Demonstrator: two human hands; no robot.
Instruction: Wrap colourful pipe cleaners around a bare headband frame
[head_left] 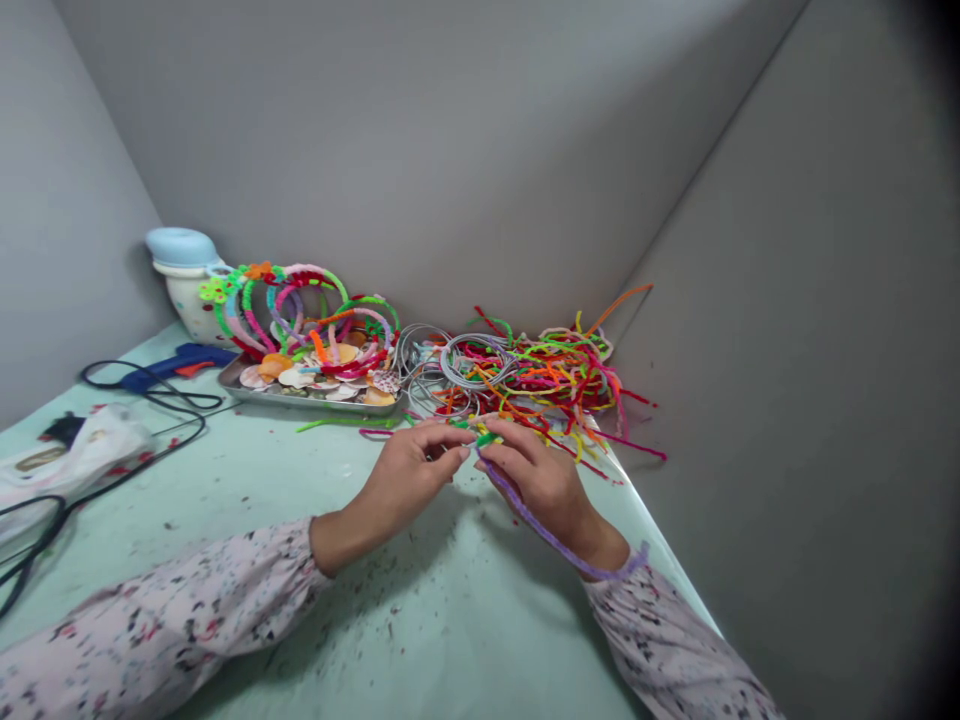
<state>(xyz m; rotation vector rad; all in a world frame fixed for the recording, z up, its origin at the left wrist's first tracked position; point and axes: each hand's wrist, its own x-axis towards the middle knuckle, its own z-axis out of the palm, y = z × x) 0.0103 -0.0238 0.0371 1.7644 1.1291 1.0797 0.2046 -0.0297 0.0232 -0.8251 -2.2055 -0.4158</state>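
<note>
Close together over the table, my left hand (pixel 416 468) and my right hand (pixel 544 480) both pinch with thumb and fingers. Between the fingertips shows a small green wrapped piece (pixel 487 438), perhaps part of a ring; the hands partly hide it. A purple pipe cleaner (pixel 540 525) comes out from under my right thumb and trails along the wrist, its free end by the sleeve cuff. Just beyond the hands lie a tangle of coloured pipe cleaners (pixel 559 375) and coils of grey wire (pixel 478 362).
A metal tray (pixel 300 401) holds shells and several headband-like rings (pixel 300 290) wrapped in pipe cleaners. Behind it stands a cup with a blue lid (pixel 182 247). A blue glue gun (pixel 169 368), a black cable (pixel 97 487) and a plastic bag (pixel 112 440) lie left. Grey walls (pixel 450 150) enclose the table.
</note>
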